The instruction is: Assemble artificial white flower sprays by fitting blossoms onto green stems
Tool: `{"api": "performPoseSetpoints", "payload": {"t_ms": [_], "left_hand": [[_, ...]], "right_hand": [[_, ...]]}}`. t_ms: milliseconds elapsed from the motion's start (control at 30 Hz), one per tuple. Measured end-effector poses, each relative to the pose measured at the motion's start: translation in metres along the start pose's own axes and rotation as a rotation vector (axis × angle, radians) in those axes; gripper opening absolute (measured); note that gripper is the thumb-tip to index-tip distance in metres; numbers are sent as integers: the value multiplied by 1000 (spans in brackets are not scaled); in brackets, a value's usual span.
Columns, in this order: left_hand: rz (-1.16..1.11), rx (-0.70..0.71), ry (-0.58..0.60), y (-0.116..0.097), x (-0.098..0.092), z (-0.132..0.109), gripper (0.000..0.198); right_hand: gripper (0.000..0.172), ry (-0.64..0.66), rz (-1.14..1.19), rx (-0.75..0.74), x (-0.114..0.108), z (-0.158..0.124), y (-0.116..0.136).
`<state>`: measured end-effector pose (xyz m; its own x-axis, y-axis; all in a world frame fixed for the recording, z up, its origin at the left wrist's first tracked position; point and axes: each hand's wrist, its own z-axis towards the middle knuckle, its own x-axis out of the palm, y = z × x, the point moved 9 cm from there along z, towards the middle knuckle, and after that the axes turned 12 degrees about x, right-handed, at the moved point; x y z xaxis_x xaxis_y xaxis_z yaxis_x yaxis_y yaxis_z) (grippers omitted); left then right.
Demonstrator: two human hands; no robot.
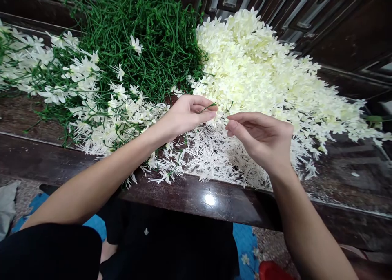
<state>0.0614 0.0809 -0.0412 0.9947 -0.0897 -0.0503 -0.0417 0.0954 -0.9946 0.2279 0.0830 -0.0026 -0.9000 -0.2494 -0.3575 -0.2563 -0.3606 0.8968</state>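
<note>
My left hand [186, 114] is closed in a pinch on a thin green stem [208, 107] that sticks out past its fingertips. Just to its right, my right hand [260, 137] has thumb and fingers pinched together; what they hold is too small to make out. Both hands hover over a spread of small white spiky flower pieces [214, 157] on the dark wooden bench [196, 198]. A large heap of cream artificial petals [260, 71] lies behind the right hand. A tangle of bare green stems [147, 30] is piled behind the left hand.
Finished stems with white flowers [82, 92] lie at the left of the bench. Dark wooden panelling [352, 30] stands behind the heaps. Below the bench edge are my dark-clothed lap, a blue mat [245, 243] and a red object [272, 272].
</note>
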Motion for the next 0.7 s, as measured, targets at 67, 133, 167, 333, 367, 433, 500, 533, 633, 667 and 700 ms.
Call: {"api": "performPoseSetpoints", "payload": {"t_ms": [67,133,167,333,367,433,500,533,633,667,700], "left_hand": [[22,6,4,-1,0,-1,15],[37,14,4,-2,0,-1,13],[38,20,6,-2,0,-1,12],[29,25,14,-4,2,-1,9],[29,20,13,-4,3,-1,10],[36,10,16,-4,3,-2,13],[39,12,28,-4,4,-2,15],[34,18,36,-5,5,-2,15],[-10,28,56,-6,7,-2,11],[-30,27,60,-6,7,-2,9],[-46,28,63,-6,7,-2,8]], "right_hand": [[20,16,4,-20,2,-2,4],[20,23,6,-50,3,-4,9],[19,20,-3,-62,3,-5,11],[21,-1,-65,-84,3,-6,8],[23,2,-75,-88,4,-7,7],[25,1,-93,-97,4,-7,5],[26,-6,-112,-100,4,-6,3],[26,-9,-121,-98,4,-6,3],[26,-7,-139,-104,5,-5,2],[26,-5,-144,-109,5,-4,2],[26,-3,-152,-115,5,-4,3]]}}
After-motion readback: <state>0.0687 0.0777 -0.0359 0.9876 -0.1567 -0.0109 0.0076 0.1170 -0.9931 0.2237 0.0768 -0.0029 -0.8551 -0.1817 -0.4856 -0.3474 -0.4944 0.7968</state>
